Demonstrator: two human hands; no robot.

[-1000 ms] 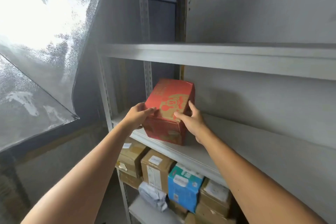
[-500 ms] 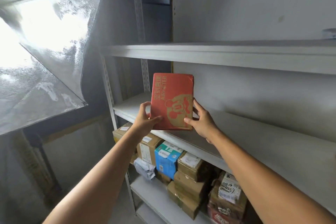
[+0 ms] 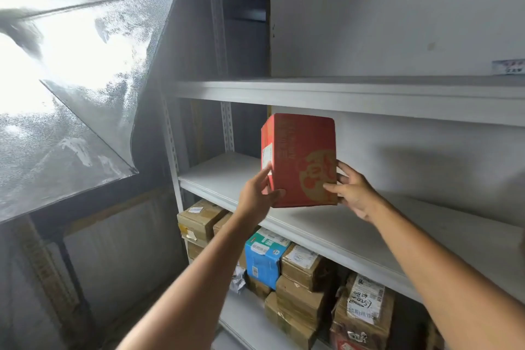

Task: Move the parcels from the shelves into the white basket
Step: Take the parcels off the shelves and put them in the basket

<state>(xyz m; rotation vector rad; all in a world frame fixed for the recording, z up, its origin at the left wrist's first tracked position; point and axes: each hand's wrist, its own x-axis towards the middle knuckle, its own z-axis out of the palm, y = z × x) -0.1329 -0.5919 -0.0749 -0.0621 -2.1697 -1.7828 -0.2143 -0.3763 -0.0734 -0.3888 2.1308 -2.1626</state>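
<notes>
A red parcel (image 3: 301,156) with gold print and a white label on its left side is held upright in the air, just above the front edge of the grey middle shelf (image 3: 221,176). My left hand (image 3: 255,196) grips its lower left corner, thumb across the front. My right hand (image 3: 353,190) holds its lower right edge, fingers behind and thumb in front. The white basket is not in view.
The shelf below holds several parcels: brown cardboard boxes (image 3: 200,220), a blue box (image 3: 264,257) and a labelled brown box (image 3: 363,310). An upper shelf (image 3: 341,92) runs above the parcel. A bright window with a foil-like sheet (image 3: 71,88) is on the left.
The red parcel has been lifted off the middle shelf and turned upright, then moved slightly right and toward me. Both hands have kept their hold on its lower edges.
</notes>
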